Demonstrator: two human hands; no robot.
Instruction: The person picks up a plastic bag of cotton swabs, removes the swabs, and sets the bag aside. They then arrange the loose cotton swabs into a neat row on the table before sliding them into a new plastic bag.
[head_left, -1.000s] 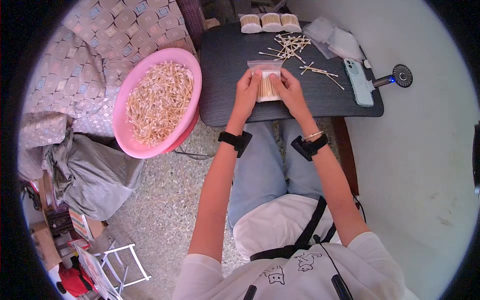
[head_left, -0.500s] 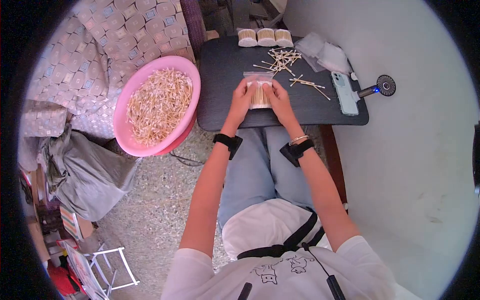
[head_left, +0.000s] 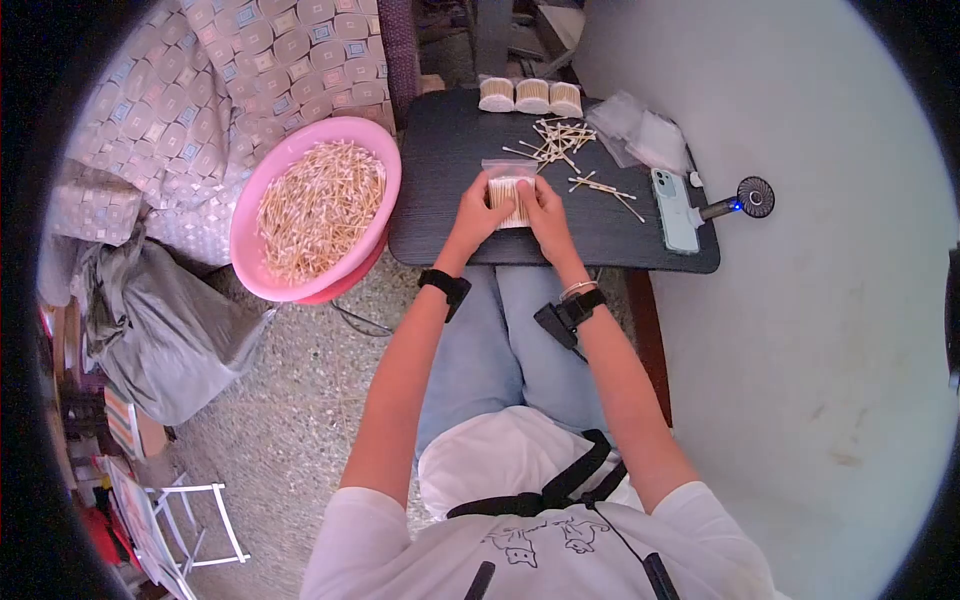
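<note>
Clear, thin plastic forms the bag (head_left: 506, 188), a flat rectangle packed with slender tan sticks (head_left: 514, 220) side by side, white-tipped, held over the near part of the black, grained counter (head_left: 440, 200). The left hand (head_left: 481, 212) and right hand (head_left: 545, 215) grasp it by opposite sides, thumbs over its face, its flap showing beyond the fingers. Farther off lie a crisscross heap of loose swabs (head_left: 560, 141) and three plump, rounded packs (head_left: 531, 97), while a smooth pink basin (head_left: 246, 240) full of swabs (head_left: 320, 205) stands beside the counter's left.
</note>
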